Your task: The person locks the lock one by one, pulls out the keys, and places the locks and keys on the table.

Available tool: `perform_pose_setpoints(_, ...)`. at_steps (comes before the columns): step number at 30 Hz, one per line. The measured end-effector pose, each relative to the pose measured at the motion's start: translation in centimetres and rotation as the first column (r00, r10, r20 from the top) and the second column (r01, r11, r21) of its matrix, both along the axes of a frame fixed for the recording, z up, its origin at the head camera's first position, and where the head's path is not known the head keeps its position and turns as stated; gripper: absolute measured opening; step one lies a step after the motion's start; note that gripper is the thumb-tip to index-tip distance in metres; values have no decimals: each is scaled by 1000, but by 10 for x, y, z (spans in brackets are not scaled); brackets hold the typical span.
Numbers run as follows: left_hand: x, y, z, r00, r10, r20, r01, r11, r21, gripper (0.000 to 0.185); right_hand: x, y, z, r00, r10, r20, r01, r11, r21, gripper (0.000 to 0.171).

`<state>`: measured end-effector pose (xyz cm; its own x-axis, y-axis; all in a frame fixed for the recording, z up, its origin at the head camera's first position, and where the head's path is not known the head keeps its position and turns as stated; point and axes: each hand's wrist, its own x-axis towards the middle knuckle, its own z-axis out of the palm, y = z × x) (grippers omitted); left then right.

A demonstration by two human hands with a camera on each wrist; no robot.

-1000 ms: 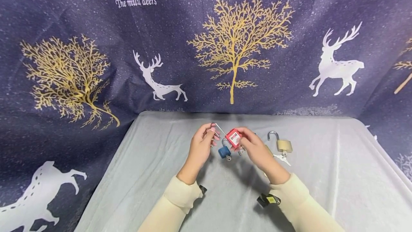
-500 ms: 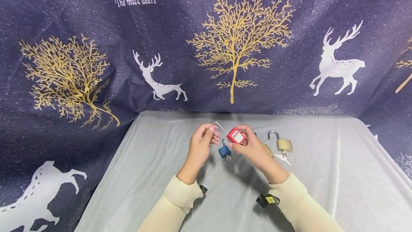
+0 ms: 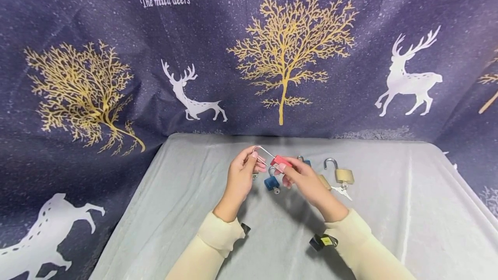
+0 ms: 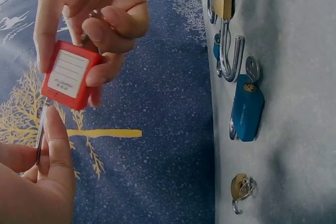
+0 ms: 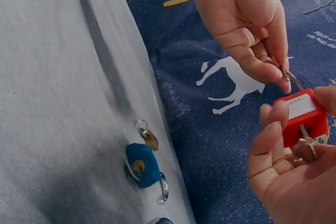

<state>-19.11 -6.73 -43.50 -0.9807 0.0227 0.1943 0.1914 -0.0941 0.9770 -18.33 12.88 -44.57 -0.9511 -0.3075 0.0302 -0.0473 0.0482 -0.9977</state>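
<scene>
Head view, largest first: dark blue fabric backdrop [image 3: 210, 33], printed with gold trees and white deer, hung behind the table's far edge. Table [image 3: 163, 202] under pale grey cloth, far corners rounded; broad margins of cloth to left and right of the padlocks. Two cream sleeves [image 3: 210, 241], well apart, cloth showing between. Right hand [image 3: 307, 178]: thumb and fingers gripping the body of the red padlock. Left hand [image 3: 242, 174]: thumb and fingers pinching the bent steel shackle [image 3: 266, 151].

Red, square-bodied padlock [image 4: 69, 76] with white label: held above the table between both hands, shackle bend outward to the left. Brass padlock [image 3: 344, 176], block-shaped, shackle unfastened: right of the right hand, wide cloth onward to the right edge. Second brass padlock [image 3: 324, 181]: partly hidden by the right hand. Blue padlock [image 3: 271, 183]: on the cloth between the hands, key in base. Second blue padlock [image 3: 307, 163]: beyond the right hand, nearer the far edge. Small brass padlock [image 5: 151, 140]: beside the blue padlock, ring attached. Silver keys [image 3: 341, 191]: just below the brass padlock.
</scene>
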Motion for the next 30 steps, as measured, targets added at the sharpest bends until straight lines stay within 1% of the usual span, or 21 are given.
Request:
perform_pose_setpoints(4,1,1,1,1000,-18,-12,18,1000,17,32,2,1,1,999,28,20,-27,999,-27,43)
perform_pose_setpoints(8,2,1,1,999,-45,-18,46,998,42,30,3,3,2,998,67,23,-66,997,-40,52)
perform_pose_setpoints(13,3,2,1,999,-45,-15,46,996,70,29,2,5,1,995,98,18,-97,993,-69,57)
perform_pose_setpoints(20,6,5,1,999,-53,8,53,999,-8,31,2,4,0,992,119,40,-115,989,-92,49)
perform_pose_setpoints(30,7,6,-4,1000,-19,6,19,995,-96,33,3,2,2,990,133,53,-127,986,-109,52)
